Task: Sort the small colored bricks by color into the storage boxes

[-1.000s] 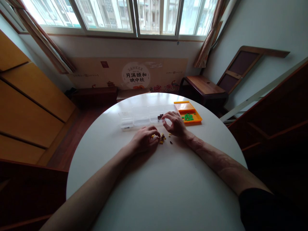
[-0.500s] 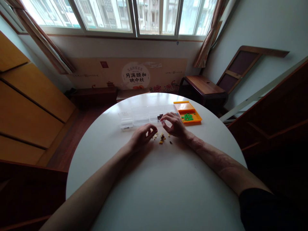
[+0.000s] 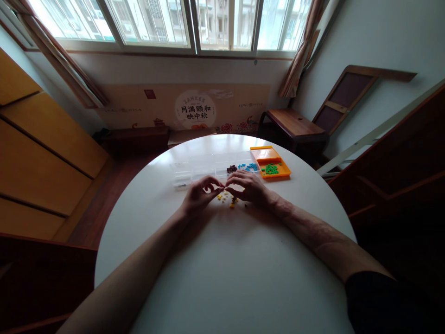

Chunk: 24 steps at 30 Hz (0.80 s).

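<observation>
My left hand (image 3: 200,194) and my right hand (image 3: 247,185) meet fingertip to fingertip above the table, both pinched; whatever is between the fingers is too small to name. Just below them lie small yellow pieces (image 3: 232,205) mixed with brown ones, like tiny building bricks. Behind my hands stands a clear compartment box (image 3: 202,172). One compartment holds dark brown pieces (image 3: 231,169), and to its right are blue pieces (image 3: 251,167). An orange tray (image 3: 285,172) with green pieces (image 3: 271,169) sits at the right, beyond my right hand.
The round white table (image 3: 222,278) fills the middle of the view. Past its far edge are a wooden chair (image 3: 294,123), a printed cardboard panel (image 3: 243,99) and a window. Wooden cabinets (image 3: 45,148) stand on the left.
My right hand has come back from the brown pieces' compartment toward me, uncovering the blue pieces. The fingertips of both hands, apart before, are now together.
</observation>
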### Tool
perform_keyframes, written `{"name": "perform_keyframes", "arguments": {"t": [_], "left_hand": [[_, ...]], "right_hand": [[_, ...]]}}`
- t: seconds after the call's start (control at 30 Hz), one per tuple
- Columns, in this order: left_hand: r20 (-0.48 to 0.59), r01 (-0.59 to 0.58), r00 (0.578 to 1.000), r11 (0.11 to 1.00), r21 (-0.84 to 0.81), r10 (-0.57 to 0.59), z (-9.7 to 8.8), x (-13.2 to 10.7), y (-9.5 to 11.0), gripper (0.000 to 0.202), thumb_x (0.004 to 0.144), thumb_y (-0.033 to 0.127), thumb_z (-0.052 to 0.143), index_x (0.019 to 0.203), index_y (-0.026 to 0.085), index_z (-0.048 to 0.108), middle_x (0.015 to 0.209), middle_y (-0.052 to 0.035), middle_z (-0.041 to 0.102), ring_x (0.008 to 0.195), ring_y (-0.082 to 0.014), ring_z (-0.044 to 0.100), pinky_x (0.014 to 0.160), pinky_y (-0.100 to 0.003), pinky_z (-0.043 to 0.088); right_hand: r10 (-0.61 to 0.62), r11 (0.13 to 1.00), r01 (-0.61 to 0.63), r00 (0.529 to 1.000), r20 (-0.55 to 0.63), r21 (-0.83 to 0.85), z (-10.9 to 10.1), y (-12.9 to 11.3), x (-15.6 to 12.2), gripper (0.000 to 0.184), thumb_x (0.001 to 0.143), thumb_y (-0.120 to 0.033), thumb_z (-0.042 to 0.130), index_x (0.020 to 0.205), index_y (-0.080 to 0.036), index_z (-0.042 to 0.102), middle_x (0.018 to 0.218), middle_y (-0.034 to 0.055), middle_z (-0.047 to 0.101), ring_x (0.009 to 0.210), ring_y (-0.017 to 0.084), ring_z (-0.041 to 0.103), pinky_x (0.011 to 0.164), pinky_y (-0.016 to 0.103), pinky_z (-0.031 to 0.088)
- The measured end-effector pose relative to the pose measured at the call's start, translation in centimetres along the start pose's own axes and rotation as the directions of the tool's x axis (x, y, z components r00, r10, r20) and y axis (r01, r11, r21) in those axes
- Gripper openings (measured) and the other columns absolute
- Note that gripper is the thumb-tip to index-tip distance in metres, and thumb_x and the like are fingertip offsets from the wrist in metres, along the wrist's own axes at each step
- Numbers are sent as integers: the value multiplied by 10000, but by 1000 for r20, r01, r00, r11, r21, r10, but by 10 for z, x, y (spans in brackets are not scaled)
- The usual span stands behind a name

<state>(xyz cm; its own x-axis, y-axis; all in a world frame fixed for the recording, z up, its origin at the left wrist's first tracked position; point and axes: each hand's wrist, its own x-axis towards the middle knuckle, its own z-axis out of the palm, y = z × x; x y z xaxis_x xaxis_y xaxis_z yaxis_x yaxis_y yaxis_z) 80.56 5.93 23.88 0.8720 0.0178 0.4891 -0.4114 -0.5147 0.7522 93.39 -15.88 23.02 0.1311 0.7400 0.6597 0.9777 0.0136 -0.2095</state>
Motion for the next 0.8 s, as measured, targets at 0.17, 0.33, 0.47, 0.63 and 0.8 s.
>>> {"name": "perform_keyframes", "arguments": {"t": [0.17, 0.33, 0.47, 0.63, 0.8], "left_hand": [[-16, 12, 1000, 1000, -22, -13, 1, -1, -4, 342, 969, 510, 827, 962, 179, 742, 946, -67, 827, 804, -171, 746, 708, -291, 565], [-21, 11, 1000, 1000, 27, -11, 3, -1, -10, 262, 988, 449, 805, 1002, 192, 757, 956, -46, 817, 831, -166, 746, 739, -282, 573], [69, -24, 997, 992, 120, 16, 3, -2, -8, 189, 1001, 397, 770, 1022, 209, 760, 967, -25, 787, 765, -138, 699, 674, -248, 552], [203, -191, 968, 956, 222, 146, 5, -2, -8, 164, 1040, 346, 715, 1125, 230, 792, 1091, -70, 772, 838, -163, 713, 834, -322, 597], [310, -334, 923, 876, 349, 228, 6, -2, -9, 191, 1074, 344, 687, 1199, 296, 823, 1194, -74, 773, 1047, -222, 742, 1005, -404, 558]], "right_hand": [[-15, 999, 15, 1000, -22, -28, -2, -2, 2, 69, 1078, -284, 677, 1048, -257, 732, 1033, 49, 806, 957, 223, 738, 889, 392, 575], [31, 999, -34, 996, -82, -35, -1, -2, 1, 71, 1062, -279, 689, 1019, -263, 742, 1023, 43, 815, 956, 224, 735, 898, 394, 559], [227, 959, -261, 941, -251, -113, 2, 6, -1, 105, 1068, -288, 678, 994, -265, 748, 984, 32, 806, 955, 240, 716, 959, 425, 529], [411, 863, -479, 849, -331, -158, 5, 14, -4, 100, 1055, -275, 675, 986, -254, 744, 977, 28, 794, 950, 261, 690, 991, 435, 493], [390, 878, -445, 879, -276, -177, 6, 11, -2, 112, 1042, -260, 650, 958, -250, 724, 977, 35, 776, 972, 264, 665, 995, 424, 482]]}}
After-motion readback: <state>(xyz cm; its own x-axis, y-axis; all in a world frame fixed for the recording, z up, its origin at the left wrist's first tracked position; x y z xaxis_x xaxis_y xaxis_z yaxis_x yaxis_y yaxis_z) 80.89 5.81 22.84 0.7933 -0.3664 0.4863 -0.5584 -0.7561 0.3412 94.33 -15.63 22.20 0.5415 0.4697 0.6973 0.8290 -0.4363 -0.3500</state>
